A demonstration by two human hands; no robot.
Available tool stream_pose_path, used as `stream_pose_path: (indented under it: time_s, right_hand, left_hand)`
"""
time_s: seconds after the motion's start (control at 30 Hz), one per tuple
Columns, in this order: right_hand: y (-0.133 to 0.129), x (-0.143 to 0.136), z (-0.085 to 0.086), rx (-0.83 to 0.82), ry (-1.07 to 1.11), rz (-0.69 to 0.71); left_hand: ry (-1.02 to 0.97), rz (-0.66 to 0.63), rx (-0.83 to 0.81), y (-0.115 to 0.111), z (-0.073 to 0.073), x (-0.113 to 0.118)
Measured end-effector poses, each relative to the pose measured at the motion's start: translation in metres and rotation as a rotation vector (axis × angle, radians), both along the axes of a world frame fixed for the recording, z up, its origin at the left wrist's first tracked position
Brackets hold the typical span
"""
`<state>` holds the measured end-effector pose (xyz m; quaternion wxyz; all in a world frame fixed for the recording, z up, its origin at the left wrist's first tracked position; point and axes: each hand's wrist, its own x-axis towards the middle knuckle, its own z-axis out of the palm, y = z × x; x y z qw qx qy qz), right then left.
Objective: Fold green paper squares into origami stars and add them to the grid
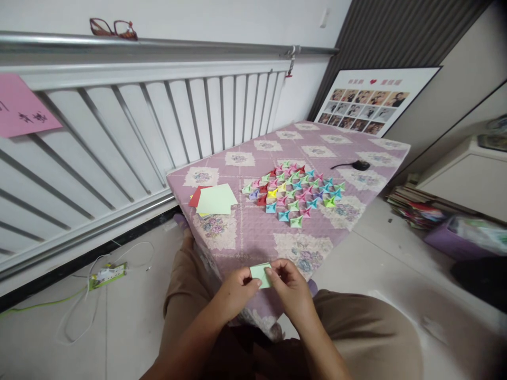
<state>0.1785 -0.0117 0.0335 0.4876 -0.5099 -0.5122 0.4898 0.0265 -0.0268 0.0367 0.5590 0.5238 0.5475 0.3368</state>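
Observation:
A small folded square of pale green paper [261,274] is held between my two hands at the table's near corner. My left hand [238,289] pinches its left edge with the thumb on top. On the right side my right hand [288,279] grips it, thumb pressed on its face. Beyond the hands, many folded paper pieces [293,193] in green, red, blue, pink and yellow stand in rows on the flowered tablecloth [253,237]. A stack of paper sheets [216,199], pale green on top with red and yellow beneath, lies to the left.
A black object with a thin tail [360,165] lies on the table's right part. A white radiator [222,111] borders the far left side. On the floor are a power strip with cables [108,275] at left and a purple bin [455,237] at right.

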Motion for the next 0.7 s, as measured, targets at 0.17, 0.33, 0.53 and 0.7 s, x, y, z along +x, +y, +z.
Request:
stream_pose_path:
  time_s: [0.17,0.33,0.53,0.7]
  right_hand:
    - [0.0,0.002,0.006,-0.034,0.012,0.044]
    - [0.0,0.007,0.011,-0.011,-0.026,0.12]
    - [-0.001,0.008,0.013,0.019,-0.063,0.085]
    - [-0.002,0.005,0.01,-0.01,-0.088,0.008]
  left_hand:
    - [0.053,-0.01,0.042,-0.001,0.006,-0.003]
    - [0.074,-0.044,0.062,-0.001,0.007,-0.005]
    - [0.071,-0.067,0.073,-0.002,0.005,-0.003]
    - [-0.006,-0.067,0.048,-0.002,0.004,0.0]
